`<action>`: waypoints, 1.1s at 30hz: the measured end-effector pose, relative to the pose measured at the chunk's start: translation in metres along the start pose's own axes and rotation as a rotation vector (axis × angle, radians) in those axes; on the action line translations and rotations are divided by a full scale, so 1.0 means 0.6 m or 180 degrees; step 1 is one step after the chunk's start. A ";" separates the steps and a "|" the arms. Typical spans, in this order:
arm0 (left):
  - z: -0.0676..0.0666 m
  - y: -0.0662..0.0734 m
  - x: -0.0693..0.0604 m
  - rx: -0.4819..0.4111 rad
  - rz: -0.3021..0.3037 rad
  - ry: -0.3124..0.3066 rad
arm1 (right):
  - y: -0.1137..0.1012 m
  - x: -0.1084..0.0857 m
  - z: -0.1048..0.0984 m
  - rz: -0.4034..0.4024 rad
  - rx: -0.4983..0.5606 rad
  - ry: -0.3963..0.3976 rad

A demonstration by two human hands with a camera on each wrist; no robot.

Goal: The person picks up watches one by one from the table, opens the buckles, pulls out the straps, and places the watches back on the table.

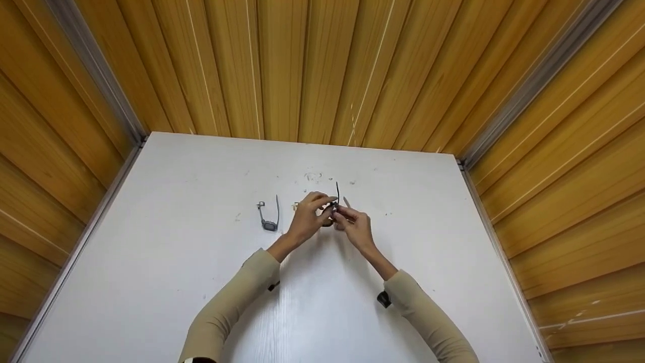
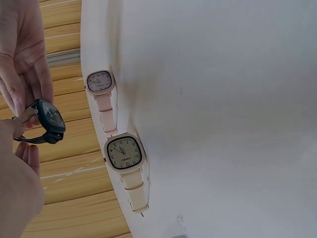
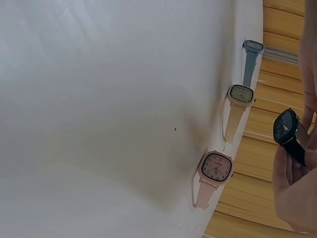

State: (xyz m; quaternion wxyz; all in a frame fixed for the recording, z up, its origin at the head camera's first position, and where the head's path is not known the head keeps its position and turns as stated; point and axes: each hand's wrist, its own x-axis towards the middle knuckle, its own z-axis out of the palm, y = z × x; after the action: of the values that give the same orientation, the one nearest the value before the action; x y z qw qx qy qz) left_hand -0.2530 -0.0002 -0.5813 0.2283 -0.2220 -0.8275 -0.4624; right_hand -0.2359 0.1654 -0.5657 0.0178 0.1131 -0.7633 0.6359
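Observation:
A black wristwatch (image 2: 50, 116) with a dark dial is held up between both hands above the white table. My left hand (image 1: 308, 217) pinches its strap from the left, while my right hand (image 1: 358, 229) grips it from the other side. One dark strap end (image 1: 337, 190) points away past the fingers in the head view. The right wrist view shows the dial (image 3: 285, 125) facing outward; fingers hide part of the strap. Behind the hands, a cream watch (image 2: 125, 152) and a pink watch (image 2: 100, 81) lie on the table.
A blue-grey watch (image 1: 270, 226) lies left of the left hand, its strap ends pointing away. The white table (image 1: 151, 262) has small dark marks toward its far side. Wood-patterned panels (image 1: 282, 70) stand behind it and at both sides.

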 end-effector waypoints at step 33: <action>-0.001 -0.012 0.004 0.1239 0.1036 0.0296 | 0.028 0.004 0.005 0.0417 0.0324 -0.0153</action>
State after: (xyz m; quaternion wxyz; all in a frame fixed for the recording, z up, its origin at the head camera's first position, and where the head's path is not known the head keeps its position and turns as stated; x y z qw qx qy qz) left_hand -0.2588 -0.0040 -0.5843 0.3759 -0.2825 -0.8429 -0.2613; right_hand -0.2412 0.1649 -0.5823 -0.0480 0.0790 -0.7359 0.6707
